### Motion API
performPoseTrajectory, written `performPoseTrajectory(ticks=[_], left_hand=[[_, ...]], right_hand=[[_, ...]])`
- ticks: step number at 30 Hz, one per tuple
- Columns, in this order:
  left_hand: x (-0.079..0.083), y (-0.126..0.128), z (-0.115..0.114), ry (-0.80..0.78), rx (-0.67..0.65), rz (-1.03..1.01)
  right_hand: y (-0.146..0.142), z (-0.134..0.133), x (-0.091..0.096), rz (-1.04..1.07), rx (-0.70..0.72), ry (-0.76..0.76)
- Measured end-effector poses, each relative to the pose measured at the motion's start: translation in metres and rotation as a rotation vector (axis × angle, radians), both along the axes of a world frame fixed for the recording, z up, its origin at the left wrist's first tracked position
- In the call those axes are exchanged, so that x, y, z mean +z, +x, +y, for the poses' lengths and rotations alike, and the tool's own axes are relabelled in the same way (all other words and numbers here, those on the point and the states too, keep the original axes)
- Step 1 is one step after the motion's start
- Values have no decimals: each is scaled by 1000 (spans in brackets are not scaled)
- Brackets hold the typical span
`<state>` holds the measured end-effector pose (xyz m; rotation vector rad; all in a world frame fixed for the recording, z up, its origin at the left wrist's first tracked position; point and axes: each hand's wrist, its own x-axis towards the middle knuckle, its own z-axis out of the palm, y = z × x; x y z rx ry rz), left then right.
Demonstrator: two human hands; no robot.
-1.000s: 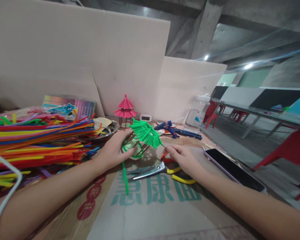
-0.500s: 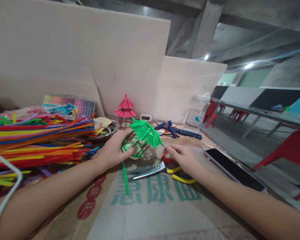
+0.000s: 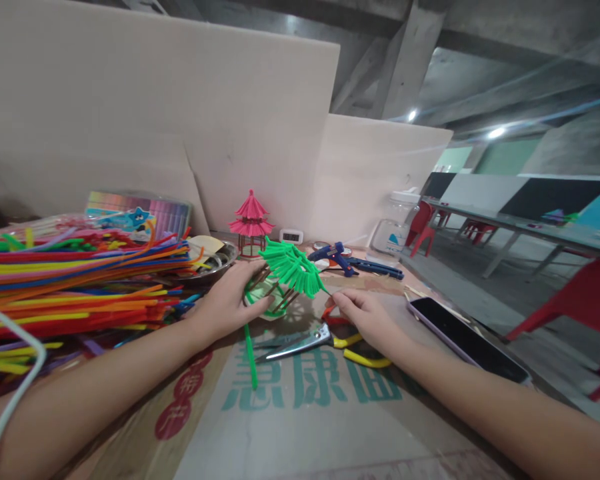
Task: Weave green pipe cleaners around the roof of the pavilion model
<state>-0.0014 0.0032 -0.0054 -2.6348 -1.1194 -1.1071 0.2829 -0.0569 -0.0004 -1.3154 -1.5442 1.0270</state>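
Observation:
My left hand (image 3: 237, 293) is closed round the near side of a small green pavilion model (image 3: 291, 267), its pipe-cleaner roof tilted toward the right. Brown posts join that roof to a round base edged in green. At the roof's right edge, my right hand (image 3: 357, 308) pinches something thin, too small to make out. Below the hands lie scissors (image 3: 300, 343) with yellow and red handles, partly hidden by my right hand. A loose green pipe cleaner (image 3: 251, 357) sticks out below the base, by the scissor tips.
Bundles of coloured pipe cleaners (image 3: 80, 267) fill the left side. Behind stand a pink pavilion model (image 3: 251, 223), a small digital clock (image 3: 291, 236) and a clear plastic jug (image 3: 393, 230). A blue glue gun (image 3: 336, 255) lies beyond the model; a phone (image 3: 467, 340) lies right.
Both hands stay almost in place, and the green model keeps its tilt. Only a very slight shift of the view shows.

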Motion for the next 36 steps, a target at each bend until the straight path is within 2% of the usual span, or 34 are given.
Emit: performPoseTrajectory(ticks=[3,9,17,23,36], left_hand=[[1,0,-1,-10,-6,9],[1,0,-1,-28,-5,8],[-2,-1,2,-14,15,-6],[0,1,0,-32,-3,-10],[1,1,-1,-14,0,5]], right_hand=[[-1,0,0,12,3,-16],[1,2,-1,-82,-5,111],[2,2,0,-103,11,132],[1,1,0,-36,1,52],[2,2,0,-123,5,130]])
